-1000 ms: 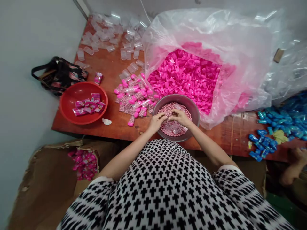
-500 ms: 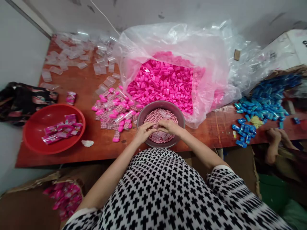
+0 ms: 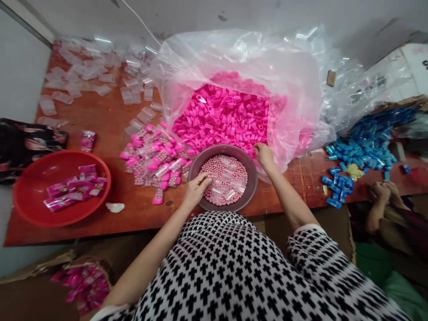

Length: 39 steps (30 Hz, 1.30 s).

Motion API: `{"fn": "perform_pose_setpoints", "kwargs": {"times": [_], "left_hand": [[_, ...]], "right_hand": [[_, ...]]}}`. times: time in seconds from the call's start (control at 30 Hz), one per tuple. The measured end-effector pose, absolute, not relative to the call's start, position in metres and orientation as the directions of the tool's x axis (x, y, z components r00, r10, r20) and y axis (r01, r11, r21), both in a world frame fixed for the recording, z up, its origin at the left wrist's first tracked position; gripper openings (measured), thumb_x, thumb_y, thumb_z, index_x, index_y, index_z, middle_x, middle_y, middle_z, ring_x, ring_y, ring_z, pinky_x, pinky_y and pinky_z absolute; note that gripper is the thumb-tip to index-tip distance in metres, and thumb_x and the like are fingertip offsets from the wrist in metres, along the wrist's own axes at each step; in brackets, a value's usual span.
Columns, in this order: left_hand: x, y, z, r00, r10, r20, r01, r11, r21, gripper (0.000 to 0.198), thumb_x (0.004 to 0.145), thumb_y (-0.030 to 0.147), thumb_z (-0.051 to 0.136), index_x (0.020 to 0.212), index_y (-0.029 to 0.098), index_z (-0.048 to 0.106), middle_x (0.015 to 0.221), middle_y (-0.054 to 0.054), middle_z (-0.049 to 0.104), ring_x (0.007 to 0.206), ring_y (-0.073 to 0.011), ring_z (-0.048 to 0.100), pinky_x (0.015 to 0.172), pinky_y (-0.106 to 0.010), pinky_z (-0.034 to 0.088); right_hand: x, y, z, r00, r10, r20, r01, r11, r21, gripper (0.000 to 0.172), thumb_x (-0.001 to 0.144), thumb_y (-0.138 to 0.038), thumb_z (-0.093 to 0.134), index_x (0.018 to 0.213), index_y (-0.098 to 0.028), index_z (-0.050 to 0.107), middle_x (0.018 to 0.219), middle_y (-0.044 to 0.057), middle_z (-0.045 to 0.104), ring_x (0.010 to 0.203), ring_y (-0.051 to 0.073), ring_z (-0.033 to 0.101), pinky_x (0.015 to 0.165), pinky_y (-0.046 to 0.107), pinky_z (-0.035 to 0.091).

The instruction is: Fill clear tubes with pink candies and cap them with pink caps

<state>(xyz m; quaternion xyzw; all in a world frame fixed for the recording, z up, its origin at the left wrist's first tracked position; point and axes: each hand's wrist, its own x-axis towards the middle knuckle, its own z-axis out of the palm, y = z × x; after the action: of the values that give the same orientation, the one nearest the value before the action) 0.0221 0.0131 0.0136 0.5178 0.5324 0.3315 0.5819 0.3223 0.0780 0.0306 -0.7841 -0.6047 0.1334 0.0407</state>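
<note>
My left hand is over the left side of a dark grey bowl of pink beads. Its thumb and fingers are pinched together, and what they hold is too small to make out. Several small clear plastic containers lie on the beads. My right hand is just past the bowl's right rim, at the front edge of a heap of bright pink plastic caps. Its fingers are curled closed against the caps; whatever is in the fingertips is hidden. Left of the bowl lie bead-filled containers with pink caps.
A large clear plastic bag surrounds the caps. On the left are a red basin with pink packets and scattered clear containers. To the right lie blue capped containers, near another person's hands. A carton of pink packets stands below.
My hands have moved apart. The right went from above the beads to the caps at the upper right, while the left shifted slightly left. The view has shifted a little.
</note>
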Motion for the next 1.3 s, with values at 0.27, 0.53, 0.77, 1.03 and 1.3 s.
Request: {"fn": "perform_pose_setpoints", "kwargs": {"times": [0.27, 0.53, 0.77, 1.03, 1.3], "left_hand": [[0.031, 0.008, 0.013, 0.243, 0.923, -0.3, 0.148, 0.271, 0.951, 0.042, 0.077, 0.048, 0.06, 0.104, 0.016, 0.069, 0.1, -0.007, 0.071, 0.085, -0.0198, 0.067, 0.077, -0.032, 0.055], [0.043, 0.02, 0.036, 0.246, 0.931, -0.27, 0.073, 0.26, 0.963, 0.04, 0.075, 0.044, 0.063, 0.1, 0.014, 0.069, 0.094, -0.007, 0.072, 0.083, -0.0189, 0.066, 0.076, -0.032, 0.056], [0.062, 0.022, 0.044, 0.303, 0.903, -0.306, -0.122, 0.355, 0.927, 0.044, 0.072, 0.045, 0.067, 0.102, 0.013, 0.067, 0.098, -0.008, 0.071, 0.084, -0.0191, 0.066, 0.077, -0.034, 0.057], [0.085, 0.031, 0.063, 0.376, 0.896, -0.236, -0.389, 0.384, 0.838, 0.044, 0.07, 0.043, 0.072, 0.105, 0.016, 0.066, 0.138, -0.014, 0.05, 0.103, -0.0244, 0.063, 0.079, -0.035, 0.056], [0.086, 0.018, 0.063, 0.289, 0.922, -0.259, -0.512, 0.377, 0.772, 0.041, 0.068, 0.043, 0.075, 0.098, 0.017, 0.067, 0.094, -0.004, 0.069, 0.077, -0.0152, 0.066, 0.072, -0.031, 0.057]], "right_hand": [[0.338, 0.092, 0.013, 0.139, 0.96, -0.244, 0.989, -0.12, 0.092, 0.032, 0.089, -0.02, 0.04, 0.114, -0.015, 0.061, 0.113, 0.015, 0.06, 0.104, 0.025, 0.053, 0.078, 0.032, 0.04], [0.349, 0.085, 0.01, 0.223, 0.97, -0.095, 0.966, -0.233, -0.113, 0.029, 0.082, -0.02, 0.045, 0.103, -0.012, 0.063, 0.097, 0.014, 0.065, 0.091, 0.025, 0.055, 0.077, 0.033, 0.039], [0.347, 0.072, 0.038, 0.351, 0.899, -0.261, 0.255, -0.36, -0.897, 0.018, 0.064, -0.026, 0.06, 0.079, -0.017, 0.059, 0.068, -0.003, 0.058, 0.06, 0.011, 0.05, 0.059, 0.023, 0.04], [0.289, 0.039, 0.083, -0.068, 0.907, -0.417, -0.122, -0.422, -0.898, 0.021, 0.061, -0.023, 0.069, 0.08, -0.016, 0.063, 0.062, -0.005, 0.058, 0.051, 0.006, 0.048, 0.053, 0.02, 0.039], [0.237, 0.011, 0.08, 0.002, 0.976, -0.217, -0.036, -0.217, -0.976, 0.029, 0.066, -0.039, 0.075, 0.085, -0.02, 0.063, 0.071, -0.003, 0.061, 0.061, 0.009, 0.054, 0.057, 0.023, 0.047]]}}
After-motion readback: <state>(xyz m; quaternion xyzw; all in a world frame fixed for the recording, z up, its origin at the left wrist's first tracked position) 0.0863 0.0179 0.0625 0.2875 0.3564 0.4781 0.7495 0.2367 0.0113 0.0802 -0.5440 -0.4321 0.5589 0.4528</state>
